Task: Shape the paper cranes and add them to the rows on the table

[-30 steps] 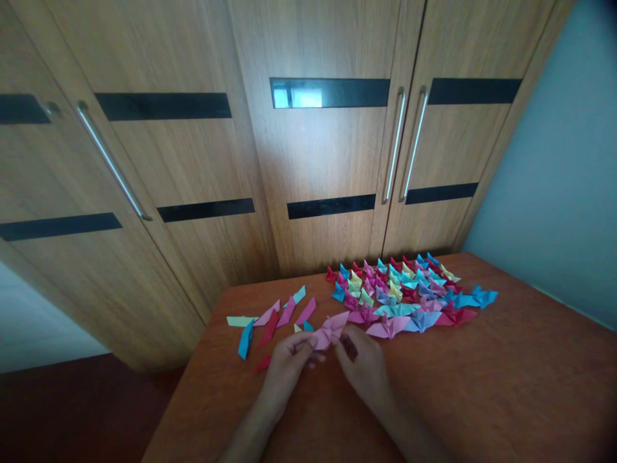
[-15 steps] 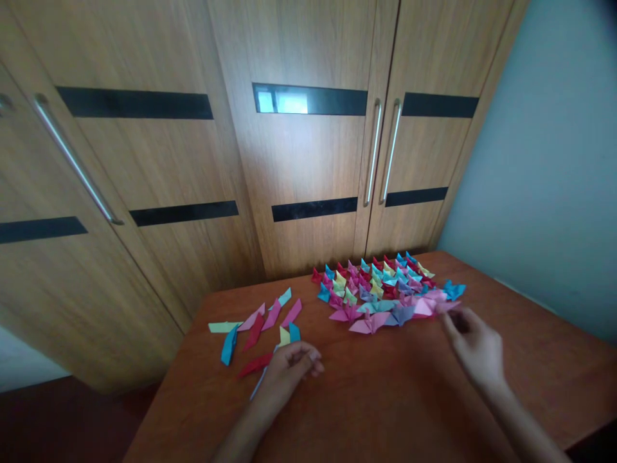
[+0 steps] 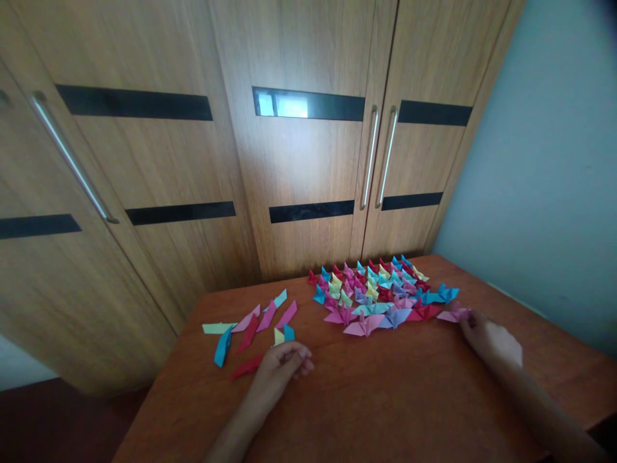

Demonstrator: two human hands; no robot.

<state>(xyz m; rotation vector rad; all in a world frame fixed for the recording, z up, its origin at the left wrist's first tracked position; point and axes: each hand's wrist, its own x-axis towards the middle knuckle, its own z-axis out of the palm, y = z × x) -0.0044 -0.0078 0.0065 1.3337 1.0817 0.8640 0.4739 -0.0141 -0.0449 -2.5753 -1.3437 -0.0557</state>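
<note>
On the right, my right hand (image 3: 491, 344) pinches the near end of a pink origami crane (image 3: 452, 314), low at the table top and just right of the rows. Several folded paper cranes (image 3: 365, 325) in pink, red, blue, yellow and mint stand close together in those rows. A red crane (image 3: 424, 312) is the nearest one to the held piece. My left hand (image 3: 284, 366) rests on the table with its fingers curled in, and I see nothing in them. Beneath and behind it lie a red folded strip (image 3: 247, 366) and a blue and yellow one, partly covered.
Several flat folded paper strips (image 3: 248, 331) are scattered at the table's left. The brown table (image 3: 385, 399) backs onto a wooden wardrobe (image 3: 308, 244) with metal handles. A pale wall (image 3: 540, 193) borders the right side.
My right hand has moved right with the pink crane, away from above the front row, which uncovers the red crane. My left hand stays curled in nearly the same place.
</note>
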